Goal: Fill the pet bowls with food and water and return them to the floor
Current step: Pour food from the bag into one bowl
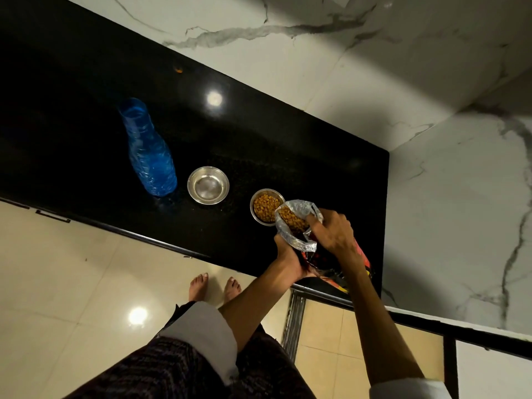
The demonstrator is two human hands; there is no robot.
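Food step near done: the steel food bowl (267,207) on the black counter (86,116), near its front edge toward the right end, holds kibble close to the rim. The kibble bag (296,223) is tipped with its mouth at the bowl's right rim. Left hand (289,260) grips the bag from below, fingers curled round it; right hand (335,233) pinches the clear liner at the bag's mouth. Water step looks undone: the second steel bowl (208,184), just left of the food bowl, appears empty, though shallow water cannot be ruled out. The blue water bottle (148,148) stands left of it, untouched. Both bowls are yet to go to the floor (72,277).
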